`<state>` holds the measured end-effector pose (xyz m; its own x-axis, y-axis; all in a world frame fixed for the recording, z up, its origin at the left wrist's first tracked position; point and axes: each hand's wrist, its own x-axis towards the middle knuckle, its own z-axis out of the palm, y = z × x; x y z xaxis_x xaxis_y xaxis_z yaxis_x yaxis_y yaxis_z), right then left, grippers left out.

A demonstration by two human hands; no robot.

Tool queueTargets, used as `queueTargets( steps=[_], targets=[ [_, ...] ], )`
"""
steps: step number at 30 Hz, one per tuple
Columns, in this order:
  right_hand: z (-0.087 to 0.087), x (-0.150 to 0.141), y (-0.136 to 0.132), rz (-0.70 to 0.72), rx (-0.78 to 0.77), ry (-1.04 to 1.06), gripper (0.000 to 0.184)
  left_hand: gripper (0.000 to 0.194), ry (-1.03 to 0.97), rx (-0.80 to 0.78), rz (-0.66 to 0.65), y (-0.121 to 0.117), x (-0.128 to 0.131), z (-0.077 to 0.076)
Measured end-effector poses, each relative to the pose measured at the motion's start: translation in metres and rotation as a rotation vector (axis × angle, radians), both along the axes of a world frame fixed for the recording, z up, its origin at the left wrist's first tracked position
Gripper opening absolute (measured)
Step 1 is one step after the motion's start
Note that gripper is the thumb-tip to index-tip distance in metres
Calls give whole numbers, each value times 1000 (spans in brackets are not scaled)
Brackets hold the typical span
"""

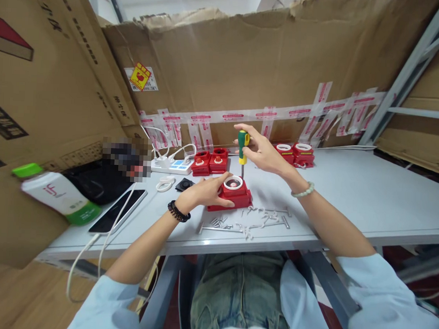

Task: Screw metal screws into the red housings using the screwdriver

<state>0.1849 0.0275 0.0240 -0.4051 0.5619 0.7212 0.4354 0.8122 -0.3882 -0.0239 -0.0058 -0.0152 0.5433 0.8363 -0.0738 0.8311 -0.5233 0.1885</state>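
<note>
A red square part with a white ring on top (233, 190) sits on the grey table (349, 189) in front of me. My left hand (203, 193) lies against its left side, fingers curled around it and holding it down. My right hand (261, 152) grips the green and yellow handle of a screwdriver (243, 146) that stands upright, its tip down on the part's right rear corner.
Screws and small white pieces (253, 220) lie scattered near the front edge. More red parts stand behind (209, 161) and at the right (296, 152). A power strip (170, 166), phone (118, 209), bottle (56, 192) and black bag (95, 178) fill the left. Cardboard walls surround the table.
</note>
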Motion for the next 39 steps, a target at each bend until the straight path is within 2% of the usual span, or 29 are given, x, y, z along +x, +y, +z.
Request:
queueTargets(
  steps=[2, 6, 8, 13, 15, 18, 20, 21, 24, 26, 28, 31, 33, 35, 38, 39],
  targets=[
    [1, -1, -2, -58, 9, 24, 45, 90, -12, -3, -6, 0, 0, 0],
    [-3, -9, -5, -318, 78, 35, 46, 90, -8, -1, -10, -1, 0, 1],
    [-7, -11, -5, -350, 108, 15, 44, 89, 1, 8, -4, -2, 1, 1],
    [-13, -7, -2, -130, 32, 85, 55, 91, -24, 3, -15, -3, 1, 2],
    [-14, -7, -1, -156, 37, 89, 55, 90, -25, 4, -14, -3, 1, 2],
    [-13, -8, -2, -295, 66, 60, 55, 88, -33, -4, -17, -3, 1, 2],
    [-11, -7, -3, -282, 38, 79, 52, 89, -41, -7, -18, -3, 1, 2],
    [-9, -5, -3, -217, 5, 108, 49, 89, -43, -8, -17, -3, 1, 2],
    [-2, 4, -4, 93, -125, 173, 46, 88, -44, -17, -9, -3, 1, 3],
    [0, 8, -4, 188, -165, 158, 44, 87, -44, -17, -9, -3, 1, 3],
    [0, 8, -4, 97, -114, 155, 43, 88, -45, -15, -13, -3, 1, 4],
    [-6, 1, -4, -202, 53, 152, 40, 90, -44, -17, -11, -3, 1, 4],
    [-10, -3, -3, -303, 119, 119, 41, 90, -40, -19, -1, -4, 2, 5],
    [-12, -4, -2, -246, 98, 109, 44, 87, -38, -20, 3, -5, 2, 5],
    [-12, -2, 1, 4, -60, 151, 48, 85, -44, -24, -10, -5, 2, 6],
    [-12, -1, 1, 48, -97, 160, 49, 85, -48, -24, -13, -5, 2, 5]
  ],
)
